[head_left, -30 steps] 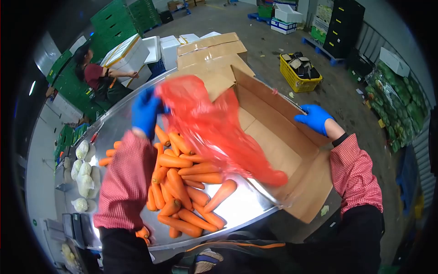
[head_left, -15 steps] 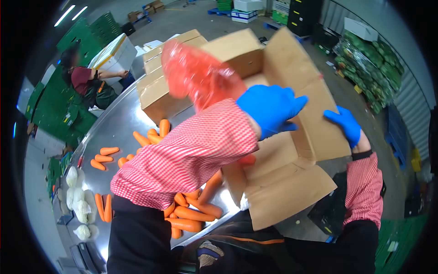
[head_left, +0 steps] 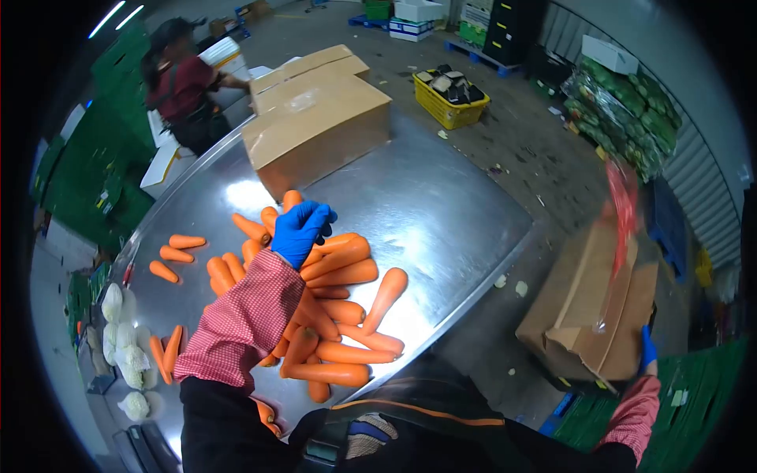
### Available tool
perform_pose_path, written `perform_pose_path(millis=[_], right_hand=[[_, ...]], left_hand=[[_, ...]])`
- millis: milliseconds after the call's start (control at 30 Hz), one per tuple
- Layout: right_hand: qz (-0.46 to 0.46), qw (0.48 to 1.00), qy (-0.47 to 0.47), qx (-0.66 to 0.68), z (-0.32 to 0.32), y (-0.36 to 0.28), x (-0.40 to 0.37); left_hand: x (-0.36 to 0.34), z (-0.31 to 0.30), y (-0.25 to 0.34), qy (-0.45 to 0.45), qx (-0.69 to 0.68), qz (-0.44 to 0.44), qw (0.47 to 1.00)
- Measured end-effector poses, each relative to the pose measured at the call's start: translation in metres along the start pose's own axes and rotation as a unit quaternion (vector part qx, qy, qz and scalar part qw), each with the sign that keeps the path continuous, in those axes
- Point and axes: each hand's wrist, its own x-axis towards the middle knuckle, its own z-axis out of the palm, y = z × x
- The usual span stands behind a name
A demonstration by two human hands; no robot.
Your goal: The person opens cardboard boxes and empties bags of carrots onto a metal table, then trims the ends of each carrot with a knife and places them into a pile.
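Note:
A heap of orange carrots (head_left: pixel 339 299) lies on the shiny steel table (head_left: pixel 441 213). My left hand (head_left: pixel 300 230), in a blue glove with a red checked sleeve, rests over the top of the heap with its fingers loosely bent and nothing in them. Off the table's right edge, down by the floor, my right hand (head_left: pixel 646 348) grips the edge of an open cardboard box (head_left: pixel 591 307). A red plastic bag (head_left: pixel 624 206) sticks up out of that box, blurred by motion.
Closed cardboard boxes (head_left: pixel 315 130) stand at the table's far side. Another person (head_left: pixel 185 83) works beyond them by green crates. A few loose carrots (head_left: pixel 175 254) and white netted vegetables (head_left: pixel 126 351) lie at the left. A yellow crate (head_left: pixel 451 98) and bagged greens (head_left: pixel 631 118) stand on the floor.
The open box with the red bag has gone from the table down to the right, held by my right hand. My left hand has let go of the bag and come back over the carrots.

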Motion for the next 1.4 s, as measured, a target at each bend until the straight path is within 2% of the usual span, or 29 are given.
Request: perform_pose_path(millis=[33,100,133,200,267,300,333,367,433,467,567,633,700,800,867,900,1033,1067,1100,1167,1300,1333,1400], right_hand=[[-0.009,0.966,0.148,-0.212,-0.028,0.04,0.053],[-0.103,0.953,0.215,-0.187,-0.006,0.079,0.125],[-0.106,0.933,0.263,-0.222,0.026,0.067,0.138],[-0.144,0.97,0.053,-0.187,0.119,0.008,0.141],[-0.332,0.925,0.078,-0.164,0.259,-0.061,0.112],[-0.226,0.946,0.045,-0.229,0.32,-0.113,0.081],[-0.274,0.948,-0.057,-0.15,0.375,-0.146,0.065],[-0.296,0.941,-0.118,-0.11,0.43,-0.171,0.063],[-0.385,0.893,-0.14,-0.187,0.527,-0.219,0.047],[-0.369,0.89,-0.192,-0.186,0.574,-0.233,0.057],[-0.412,0.86,-0.236,-0.188,0.707,-0.268,0.079],[-0.42,0.849,-0.259,-0.189,0.763,-0.29,0.069],[-0.409,0.846,-0.274,-0.206,0.796,-0.312,0.056],[-0.403,0.84,-0.275,-0.236,0.834,-0.325,0.055],[-0.402,0.832,-0.286,-0.255,0.848,-0.328,0.062],[-0.399,0.826,-0.3,-0.262,0.854,-0.328,0.065],[-0.379,0.828,-0.341,-0.234,0.889,-0.315,0.088],[-0.374,0.831,-0.348,-0.219,0.9,-0.308,0.093],[-0.403,0.837,-0.321,-0.186,0.912,-0.299,0.101],[-0.427,0.838,-0.305,-0.148,0.924,-0.302,0.114],[-0.407,0.831,-0.327,-0.193,0.912,-0.331,0.145],[-0.389,0.831,-0.341,-0.207,0.912,-0.337,0.15],[-0.416,0.822,-0.303,-0.246,0.905,-0.348,0.151]], left_hand=[[-0.003,-0.009,-0.011,0.015,-0.033,-0.025,0.999],[-0.005,-0.028,-0.039,0.041,-0.053,-0.047,0.997],[-0.008,-0.038,-0.046,0.053,-0.062,-0.061,0.995],[-0.007,-0.059,-0.056,0.123,-0.05,-0.074,0.988],[0.009,-0.091,-0.099,0.179,-0.051,-0.08,0.979],[0.016,-0.106,-0.115,0.203,-0.035,-0.057,0.977],[0.024,-0.117,-0.125,0.226,-0.019,-0.034,0.973],[0.032,-0.123,-0.127,0.266,-0.033,-0.041,0.962],[0.057,-0.145,-0.159,0.3,-0.035,-0.044,0.952],[0.07,-0.152,-0.168,0.322,-0.057,-0.055,0.943],[0.126,-0.184,-0.208,0.366,-0.076,-0.121,0.92],[0.155,-0.222,-0.257,0.335,0.037,-0.133,0.932],[0.184,-0.182,-0.206,0.379,-0.088,-0.182,0.903],[0.217,-0.202,-0.251,0.343,-0.262,-0.141,0.891],[0.216,-0.196,-0.244,0.346,-0.316,-0.151,0.871],[0.214,-0.217,-0.282,0.327,-0.234,-0.112,0.909],[0.196,-0.164,-0.22,0.361,-0.278,-0.08,0.887],[0.189,-0.151,-0.202,0.371,-0.269,-0.135,0.879],[0.182,-0.128,-0.187,0.422,-0.211,-0.183,0.863],[0.172,-0.067,-0.129,0.506,-0.107,-0.291,0.805],[0.124,0.005,-0.126,0.394,-0.207,-0.226,0.867],[0.117,0.015,-0.12,0.36,-0.234,-0.206,0.879],[0.117,0.01,-0.117,0.326,-0.236,-0.187,0.896]])
